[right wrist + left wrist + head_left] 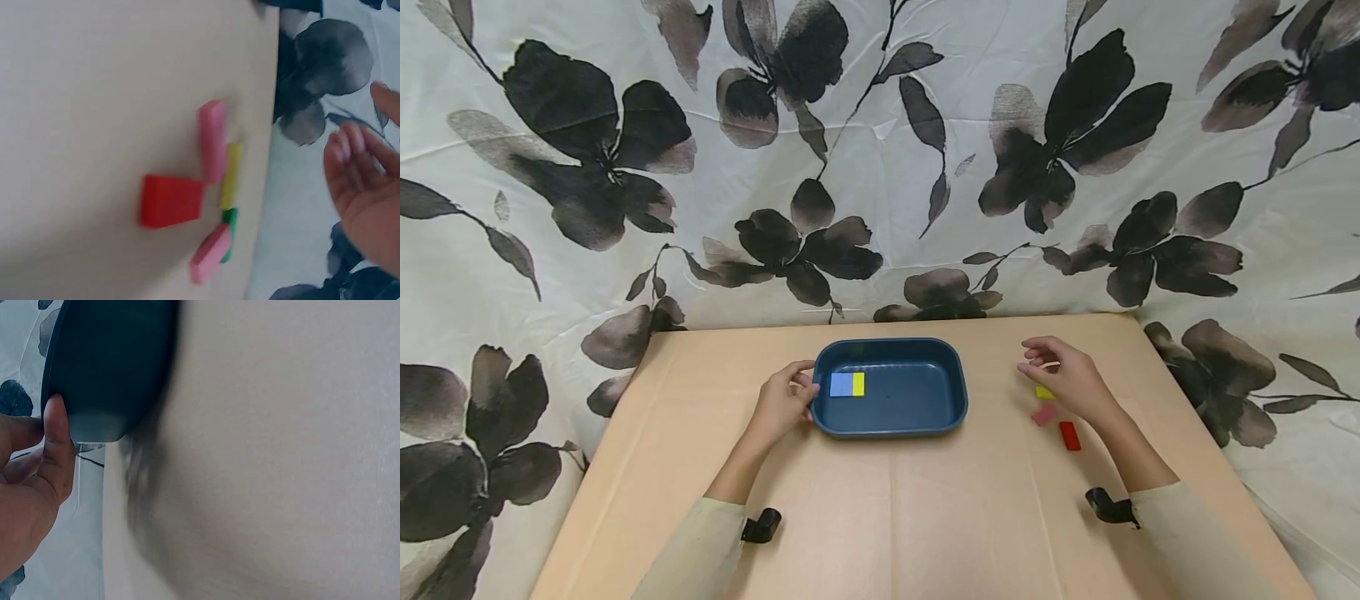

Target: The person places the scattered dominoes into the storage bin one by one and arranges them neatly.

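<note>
The left hand (785,402) pinches the tray (917,389), probably steadying it; blue and yellow blocks (847,384) lie inside, beyond its fingers. The right hand (1066,380) hovers, fingers relaxed, empty, near loose blocks (1070,436) presumably placed within reach.

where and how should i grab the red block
Probably pinch the red block across its long sides, coming from above at its near end: it looks narrow that way, and the pink blocks lie by its far end.
</note>
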Motion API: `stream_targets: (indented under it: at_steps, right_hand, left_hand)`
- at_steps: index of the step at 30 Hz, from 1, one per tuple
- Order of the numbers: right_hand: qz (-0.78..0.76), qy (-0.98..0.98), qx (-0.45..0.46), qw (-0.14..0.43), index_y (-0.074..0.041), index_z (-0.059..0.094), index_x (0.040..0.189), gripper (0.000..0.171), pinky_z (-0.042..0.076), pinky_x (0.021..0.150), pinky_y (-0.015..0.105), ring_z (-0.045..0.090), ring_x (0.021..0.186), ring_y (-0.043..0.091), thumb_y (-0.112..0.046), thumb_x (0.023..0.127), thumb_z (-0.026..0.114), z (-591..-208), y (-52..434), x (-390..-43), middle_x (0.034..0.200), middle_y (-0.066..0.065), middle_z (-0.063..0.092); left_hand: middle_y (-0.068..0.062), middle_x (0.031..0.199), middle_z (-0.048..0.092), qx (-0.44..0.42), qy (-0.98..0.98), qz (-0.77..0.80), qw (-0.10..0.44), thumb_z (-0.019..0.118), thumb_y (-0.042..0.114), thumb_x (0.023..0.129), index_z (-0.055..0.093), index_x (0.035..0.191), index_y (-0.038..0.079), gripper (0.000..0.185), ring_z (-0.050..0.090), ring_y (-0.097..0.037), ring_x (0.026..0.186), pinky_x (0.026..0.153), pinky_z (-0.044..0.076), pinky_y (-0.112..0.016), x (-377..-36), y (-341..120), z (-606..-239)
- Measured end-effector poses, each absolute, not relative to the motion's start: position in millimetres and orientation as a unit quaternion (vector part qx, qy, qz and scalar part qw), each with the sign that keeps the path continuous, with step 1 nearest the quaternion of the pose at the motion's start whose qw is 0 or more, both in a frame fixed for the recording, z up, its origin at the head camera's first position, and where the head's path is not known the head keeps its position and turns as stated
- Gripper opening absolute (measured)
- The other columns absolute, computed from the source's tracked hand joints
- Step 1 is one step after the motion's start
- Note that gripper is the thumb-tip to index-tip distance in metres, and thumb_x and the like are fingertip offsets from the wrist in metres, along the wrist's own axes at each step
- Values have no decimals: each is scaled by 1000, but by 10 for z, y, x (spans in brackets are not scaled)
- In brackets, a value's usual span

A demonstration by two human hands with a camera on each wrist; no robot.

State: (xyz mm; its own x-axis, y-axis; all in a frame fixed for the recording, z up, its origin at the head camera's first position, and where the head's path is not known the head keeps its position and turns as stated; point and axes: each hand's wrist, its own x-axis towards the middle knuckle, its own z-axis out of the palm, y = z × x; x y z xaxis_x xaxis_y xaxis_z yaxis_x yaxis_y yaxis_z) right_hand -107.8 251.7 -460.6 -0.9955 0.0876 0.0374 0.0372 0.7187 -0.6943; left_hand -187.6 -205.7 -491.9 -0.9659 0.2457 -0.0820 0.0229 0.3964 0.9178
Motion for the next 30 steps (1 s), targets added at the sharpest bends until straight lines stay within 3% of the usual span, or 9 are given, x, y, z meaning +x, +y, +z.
stream_targets:
  at_steps: [9, 16, 22, 30]
  right_hand:
    - [367, -922, -125, 2, 1, 53, 141, 69, 51, 79, 11, 61, 112, 35, -50, 97, 68, -4874, 2764, -880, 122, 20, 65]
    - [332, -932, -143, -4, 8, 55, 133, 68, 61, 87, 42, 61, 106, 37, -45, 95, 73, -5017, 2786, -791, 119, 24, 64]
    - [306, -939, -158, -4, 12, 56, 126, 61, 62, 81, 46, 59, 97, 38, -35, 93, 77, -5066, 2730, -708, 113, 28, 62]
    - [271, -945, -181, -16, 14, 53, 129, 68, 61, 88, 56, 58, 98, 41, -38, 92, 77, -5076, 2606, -677, 116, 32, 59]
  left_hand:
    - [-19, 101, 58, 77, 829, 545, 101, 64, -3, 98, 57, 140, -4, 43, 61, -14, 60, 56, 64, -43, -1874, -2051, -4935]
    - [-19, 101, 58, 77, 829, 544, 102, 64, -3, 98, 57, 141, -3, 43, 62, -14, 60, 56, 65, -43, -1862, -2055, -4931]
    - [-18, 101, 58, 78, 830, 542, 105, 65, -3, 97, 57, 140, -3, 43, 61, -15, 59, 57, 64, -45, -1844, -2079, -4912]
    - [-19, 102, 58, 81, 829, 541, 113, 65, -3, 98, 56, 141, -4, 44, 61, -15, 60, 57, 64, -46, -1822, -2109, -4878]
